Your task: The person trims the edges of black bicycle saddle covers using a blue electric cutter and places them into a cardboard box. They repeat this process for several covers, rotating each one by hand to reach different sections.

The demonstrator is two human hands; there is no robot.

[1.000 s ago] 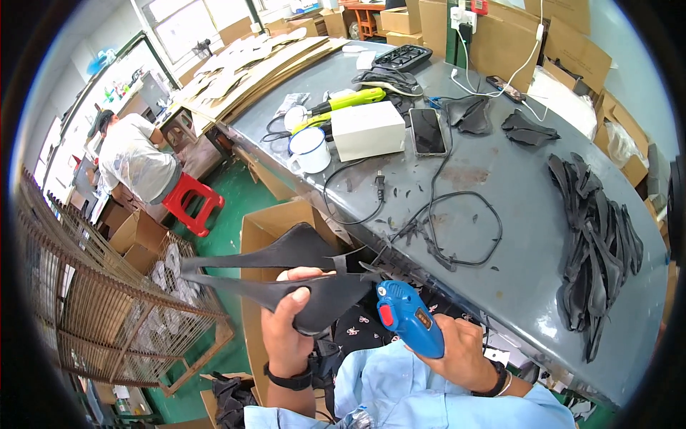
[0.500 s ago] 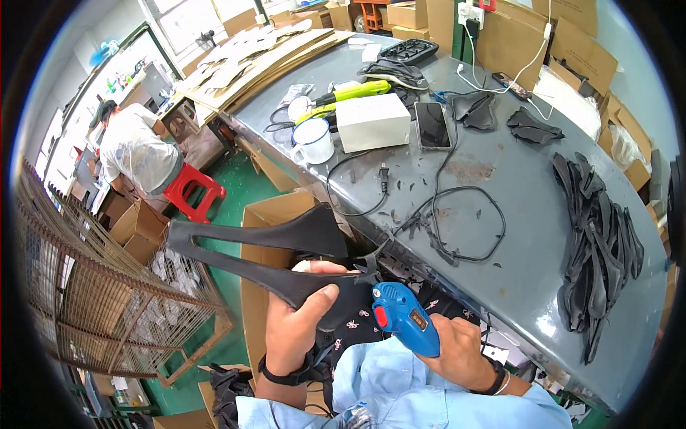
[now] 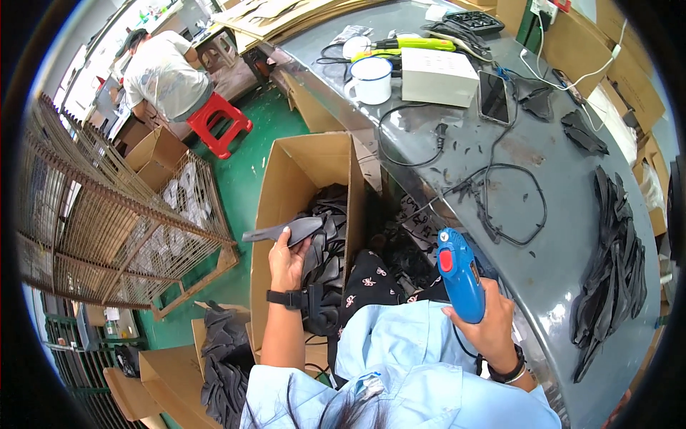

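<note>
The tall open brown cardboard box [image 3: 304, 157] stands left of the curved grey table [image 3: 547, 279] and is the landmark here. The hands are apart. Above the box's opening, the left hand [image 3: 287, 264] pinches a flat, tapered dark-grey piece [image 3: 299, 228] between thumb and fingers, its narrow end reaching past the box's left side. To the right of the box, the right hand [image 3: 488, 322] is wrapped around a blue handheld tool with a red button [image 3: 461, 275], held upright near the table's edge. Similar dark pieces [image 3: 325, 268] fill the box; a long heap of black pieces [image 3: 609, 264] lies far to its right, on the table. Beyond the box, rightward, stands a white mug with a blue rim [image 3: 371, 82].
</note>
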